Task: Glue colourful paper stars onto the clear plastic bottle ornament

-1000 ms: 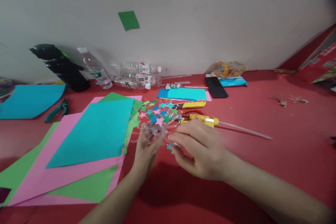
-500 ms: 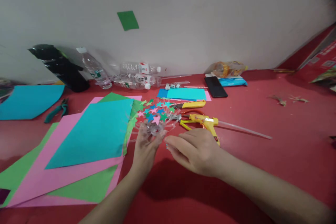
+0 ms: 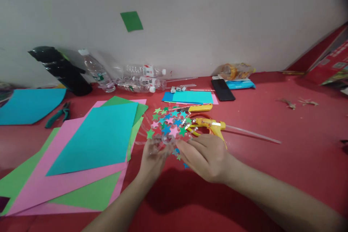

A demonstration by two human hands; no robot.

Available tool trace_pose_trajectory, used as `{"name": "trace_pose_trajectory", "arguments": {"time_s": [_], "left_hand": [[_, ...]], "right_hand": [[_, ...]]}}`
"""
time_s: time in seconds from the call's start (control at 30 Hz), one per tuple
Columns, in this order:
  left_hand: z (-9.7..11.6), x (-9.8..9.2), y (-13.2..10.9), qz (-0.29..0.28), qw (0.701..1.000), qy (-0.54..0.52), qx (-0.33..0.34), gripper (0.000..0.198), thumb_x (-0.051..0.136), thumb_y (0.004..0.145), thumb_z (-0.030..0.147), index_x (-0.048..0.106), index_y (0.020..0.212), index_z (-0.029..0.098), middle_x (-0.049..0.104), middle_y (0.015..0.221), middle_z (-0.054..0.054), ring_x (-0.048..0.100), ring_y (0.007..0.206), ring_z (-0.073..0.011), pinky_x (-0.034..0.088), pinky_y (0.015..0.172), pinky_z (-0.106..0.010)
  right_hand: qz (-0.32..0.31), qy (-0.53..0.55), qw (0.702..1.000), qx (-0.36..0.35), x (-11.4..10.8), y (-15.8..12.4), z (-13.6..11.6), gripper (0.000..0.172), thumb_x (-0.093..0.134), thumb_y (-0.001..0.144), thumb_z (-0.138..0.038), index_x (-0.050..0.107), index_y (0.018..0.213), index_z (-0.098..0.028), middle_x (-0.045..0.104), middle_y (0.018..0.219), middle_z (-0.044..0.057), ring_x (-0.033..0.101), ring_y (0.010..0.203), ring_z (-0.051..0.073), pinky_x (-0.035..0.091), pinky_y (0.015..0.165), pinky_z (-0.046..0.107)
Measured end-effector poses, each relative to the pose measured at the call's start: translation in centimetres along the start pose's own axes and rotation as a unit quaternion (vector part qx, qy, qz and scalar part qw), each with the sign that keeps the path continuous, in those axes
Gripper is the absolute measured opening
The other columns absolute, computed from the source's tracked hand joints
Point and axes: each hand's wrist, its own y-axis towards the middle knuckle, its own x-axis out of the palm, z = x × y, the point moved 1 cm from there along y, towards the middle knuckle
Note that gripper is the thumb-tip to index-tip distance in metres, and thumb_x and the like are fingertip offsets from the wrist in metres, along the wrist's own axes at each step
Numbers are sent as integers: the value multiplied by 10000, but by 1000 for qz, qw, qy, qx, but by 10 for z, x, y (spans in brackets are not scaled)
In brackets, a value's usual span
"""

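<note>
A clear plastic bottle piece cut into strips (image 3: pixel 166 140) carries many small paper stars in pink, blue and green, such as a pink star (image 3: pixel 173 131). My left hand (image 3: pixel 153 157) is closed around its neck end from below. On the right side of the piece, my right hand (image 3: pixel 205 156) is closed with its fingertips against the strips; what it pinches is hidden. A few more blue and green stars (image 3: pixel 186 165) show below the right fingertips. Just beyond my right hand lie a yellow glue gun (image 3: pixel 216 127) with a long clear glue stick and a yellow utility knife (image 3: pixel 200 108).
Coloured paper sheets (image 3: pixel 95 137) lie stacked at left, with teal pliers (image 3: pixel 57 115) behind them. Along the white wall are a black bottle (image 3: pixel 63 72), several clear plastic bottles (image 3: pixel 146 70), a phone (image 3: pixel 223 90) and a blue packet (image 3: pixel 241 84).
The starred plastic piece has shifted slightly right and tipped, so its stars spread wider. Several stars now show under the right fingertips. Both hands stay on or near it.
</note>
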Motion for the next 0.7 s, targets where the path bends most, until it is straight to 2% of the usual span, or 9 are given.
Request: {"name": "trace_pose_trajectory", "arguments": {"time_s": [0.2,0.33,0.47,0.6,0.7], "left_hand": [[6,9,-3,12,1000,1,-9,377,881,458,226,590,699,214,674,679,28,596,528,-103,478,461,-195],[15,14,1,-16,1000,8,-7,368,878,453,213,587,679,199,681,696,14,613,578,-114,517,535,-216],[22,14,6,13,1000,-3,0,362,867,426,185,594,663,200,658,697,22,623,635,-123,528,588,-218],[17,8,7,31,998,-39,-29,415,847,418,158,607,751,216,657,746,28,626,656,-133,530,585,-232],[11,3,7,33,998,-45,-27,441,836,426,133,596,785,222,655,775,36,628,676,-127,536,643,-245]], "right_hand": [[-10,-23,1000,6,-2,1,2,111,529,874,-86,574,975,-74,595,568,-21,520,493,116,351,444,279],[-36,2,999,33,-3,3,1,101,496,889,-81,579,937,-113,598,569,-30,508,485,108,328,448,278],[-54,33,995,78,-4,7,-2,107,488,905,-99,585,888,-140,607,574,-41,506,466,93,322,457,276],[-48,46,993,99,-3,7,-3,93,507,917,-130,589,962,-131,606,569,-53,515,473,86,341,470,263],[-29,57,993,96,-4,5,-1,163,529,901,-127,564,1061,-122,634,609,-47,521,490,85,372,473,251]]}}
